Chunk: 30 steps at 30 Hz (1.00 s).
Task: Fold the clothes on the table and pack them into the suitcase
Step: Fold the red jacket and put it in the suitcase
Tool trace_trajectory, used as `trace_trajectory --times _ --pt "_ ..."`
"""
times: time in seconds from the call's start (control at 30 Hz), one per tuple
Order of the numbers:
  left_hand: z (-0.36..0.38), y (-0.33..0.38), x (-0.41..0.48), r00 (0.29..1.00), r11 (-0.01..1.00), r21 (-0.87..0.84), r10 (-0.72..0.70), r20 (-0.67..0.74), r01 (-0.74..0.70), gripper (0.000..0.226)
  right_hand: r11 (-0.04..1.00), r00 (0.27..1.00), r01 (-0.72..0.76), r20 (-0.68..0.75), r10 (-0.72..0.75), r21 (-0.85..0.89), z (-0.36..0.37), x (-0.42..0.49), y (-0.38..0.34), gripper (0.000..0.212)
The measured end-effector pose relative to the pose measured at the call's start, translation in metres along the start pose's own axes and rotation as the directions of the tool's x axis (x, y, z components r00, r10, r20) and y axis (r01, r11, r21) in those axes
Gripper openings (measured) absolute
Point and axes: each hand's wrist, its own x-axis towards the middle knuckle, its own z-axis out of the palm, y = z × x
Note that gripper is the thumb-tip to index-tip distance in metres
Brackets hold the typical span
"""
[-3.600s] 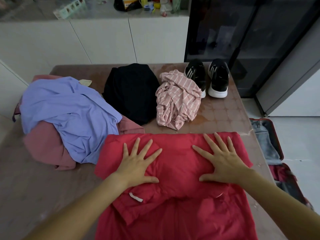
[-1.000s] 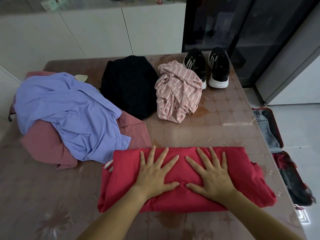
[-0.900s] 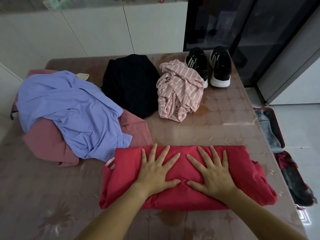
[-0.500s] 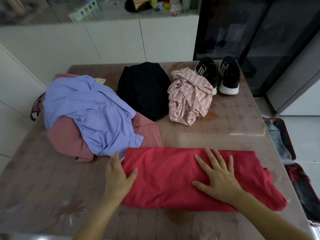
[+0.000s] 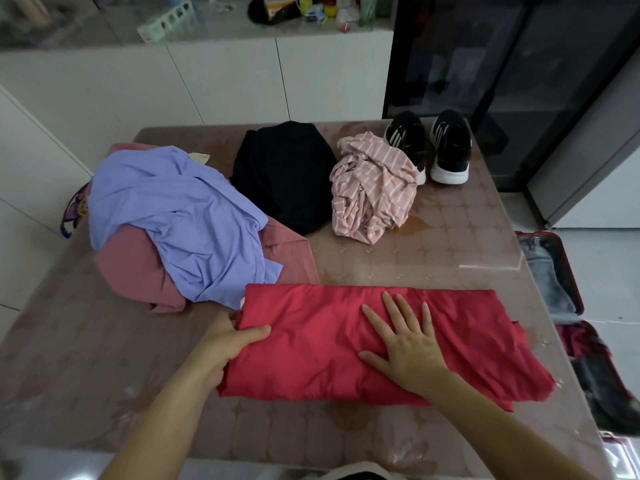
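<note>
Head view showed the red top (image 5: 311, 358) folded into a strip on the table (image 5: 86, 358), left hand (image 5: 227, 342) pinching its end, right hand (image 5: 408, 344) flat with fingers spread; other clothes (image 5: 173, 209) lay unfolded, unpacked, suitcase (image 5: 568, 278) beside

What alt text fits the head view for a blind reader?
A person folds a red garment on a table: the left hand grips its end, the right hand presses flat on it. Unfolded clothes and black sneakers lie behind; an open suitcase sits on the floor.
</note>
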Motion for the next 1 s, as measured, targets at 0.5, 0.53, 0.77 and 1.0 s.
trace_trajectory --times 0.5,0.53,0.77,1.0 --pt "0.166 0.091 -0.073 0.777 0.86 0.159 0.34 0.53 -0.485 0.048 0.054 0.99 -0.014 0.007 0.138 0.998 -0.108 -0.046 0.014 0.059" --pt "0.176 0.09 -0.071 0.759 0.853 0.161 0.335 0.559 -0.496 0.056 0.057 0.985 -0.034 0.024 0.172 0.998 -0.11 -0.046 0.019 0.054" --pt "0.2 0.082 -0.055 0.673 0.951 0.088 0.143 0.725 -0.297 0.105 0.208 0.967 -0.164 0.115 0.229 0.964 -0.098 -0.041 0.07 0.027" --pt "0.199 0.057 -0.039 0.538 0.35 0.499 0.787 0.303 -0.793 0.034 0.575 0.925 -0.119 -0.12 0.361 0.809 -0.088 -0.031 0.117 0.016"
